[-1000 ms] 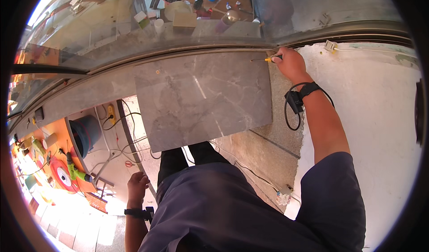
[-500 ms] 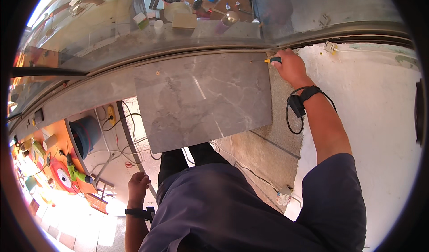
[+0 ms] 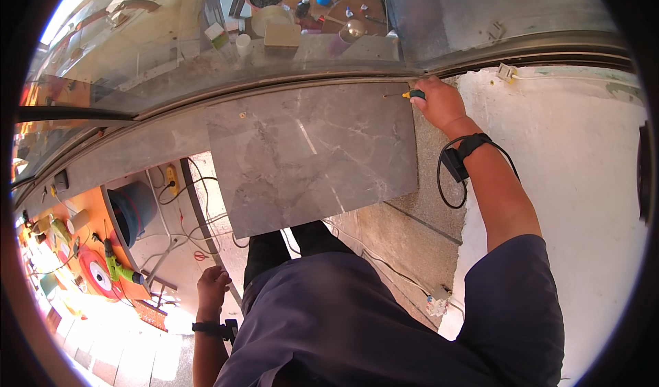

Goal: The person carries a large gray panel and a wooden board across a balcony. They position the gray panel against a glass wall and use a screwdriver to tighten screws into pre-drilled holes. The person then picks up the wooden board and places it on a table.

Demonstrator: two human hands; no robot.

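My right hand [image 3: 441, 104] is closed round the handle of a screwdriver [image 3: 414, 95], yellow and dark green. Its thin shaft points left, and the tip meets a small spot near the far right corner of a grey marble-patterned slab [image 3: 274, 160]. A small brass-coloured fitting [image 3: 242, 115] shows near the slab's far left corner. Low on the left, away from the slab, hangs my left hand [image 3: 213, 285]. Its fingers are curled together, and whatever they may hold is hidden.
Window glass and its metal track [image 3: 274, 83] run along the slab's far edge. At left, an orange table [image 3: 89, 198] bears a green power drill [image 3: 117, 263] beside a dark bucket [image 3: 132, 208]. Cables [image 3: 195, 232] trail over the floor. A white wall [image 3: 563, 195] stands at right.
My right hand has shifted slightly left and turned a little with the screwdriver. The tip stays at the same spot on the slab. My left hand has hardly moved.
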